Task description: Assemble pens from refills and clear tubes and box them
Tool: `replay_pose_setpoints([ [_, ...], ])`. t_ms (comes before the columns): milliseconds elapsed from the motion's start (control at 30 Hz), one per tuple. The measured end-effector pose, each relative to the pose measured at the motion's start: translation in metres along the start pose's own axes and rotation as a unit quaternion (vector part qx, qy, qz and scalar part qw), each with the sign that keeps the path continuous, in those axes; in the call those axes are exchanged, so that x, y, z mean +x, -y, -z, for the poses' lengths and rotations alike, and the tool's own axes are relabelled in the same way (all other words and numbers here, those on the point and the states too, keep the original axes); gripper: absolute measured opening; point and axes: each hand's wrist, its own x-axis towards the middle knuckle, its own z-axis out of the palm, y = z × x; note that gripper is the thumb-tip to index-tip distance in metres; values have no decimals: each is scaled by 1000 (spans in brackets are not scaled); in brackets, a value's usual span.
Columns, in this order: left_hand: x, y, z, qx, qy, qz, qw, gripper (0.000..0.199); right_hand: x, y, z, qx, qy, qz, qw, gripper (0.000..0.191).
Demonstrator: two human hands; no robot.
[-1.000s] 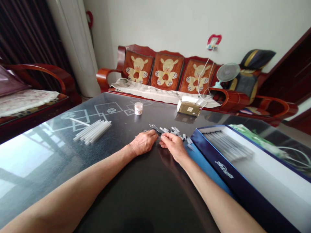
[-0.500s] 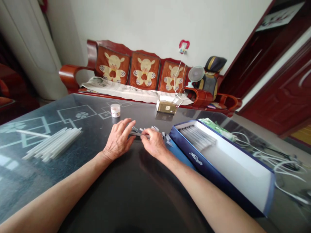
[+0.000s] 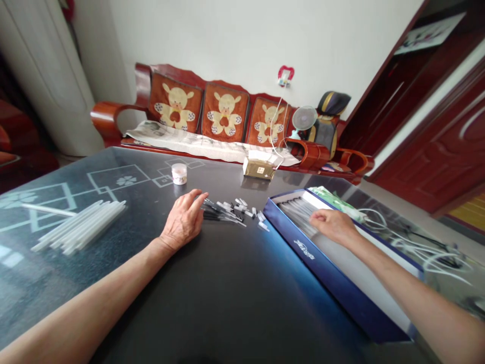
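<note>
Head view: the right hand (image 3: pixel 331 226) has just moved away from the loose heap of slim black pens (image 3: pixel 222 211) and now reaches into the long blue box (image 3: pixel 305 248). Its fingers curl above a row of grey pens (image 3: pixel 297 215) lying side by side in the white-lined box; they may be holding something, but I cannot tell from this angle. The left hand (image 3: pixel 184 221) lies open on the counter (image 3: pixel 212 283), fingers loosely spread, its tips just beside the heap and gripping nothing visible. The heap sits near the middle of the counter, between the left hand and the box, with white caps (image 3: pixel 250 213) scattered at its right end. Further left lie a bundle of translucent white tubes (image 3: pixel 79 226) and one loose tube (image 3: pixel 47 210). Beyond the heap stand a small white lidded jar (image 3: pixel 179 173) and a cardboard packet (image 3: pixel 259 168), while a green-wrapped packet (image 3: pixel 333 202) sits at the box's far corner
</note>
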Motion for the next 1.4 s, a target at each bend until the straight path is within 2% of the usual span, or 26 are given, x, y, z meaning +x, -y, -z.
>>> replay_pose_setpoints([
  [133, 0, 0, 0, 2, 2, 1, 1000, 43, -2, 6, -20, 0, 29, 42, 999, 14],
  [267, 0, 0, 1, -1, 4, 1, 1000, 39, -4, 19, -21, -41, 66, 41, 996, 22],
  [367, 0, 1, 0, 1, 8, 12, 1000, 37, -9, 38, -11, -53, 25, 73, 996, 23],
  [500, -1, 3, -2, 10, 12, 25, 1000, 35, -22, 81, -10, -3, -42, 181, 983, 19],
  [567, -2, 4, -4, 14, 9, 27, 999, 34, -29, 105, -24, 24, -23, 240, 970, 21],
  [633, -2, 6, -5, 15, 3, 31, 999, 34, -32, 127, -47, 39, 10, 269, 962, 23],
  [733, -3, 7, -6, 11, -3, 38, 999, 32, -26, 153, -85, 72, 22, 284, 956, 28],
  [833, -4, 7, -7, 10, -3, 49, 999, 31, -6, 171, -112, 82, 20, 289, 953, 30],
  [933, -4, 8, -8, 19, -8, 68, 997, 31, 20, 181, -125, 59, 41, 236, 969, 32],
  [1067, -4, 10, -9, 17, -9, 88, 996, 32, 42, 185, -131, 57, 113, 160, 979, 34],
  [1200, -4, 11, -10, 4, -3, 97, 995, 32, 44, 185, -138, 76, 140, 183, 970, 31],
  [1400, -2, 3, -2, 16, 40, 120, 992, 33, 37, 179, -145, 106, 84, 248, 959, 24],
])
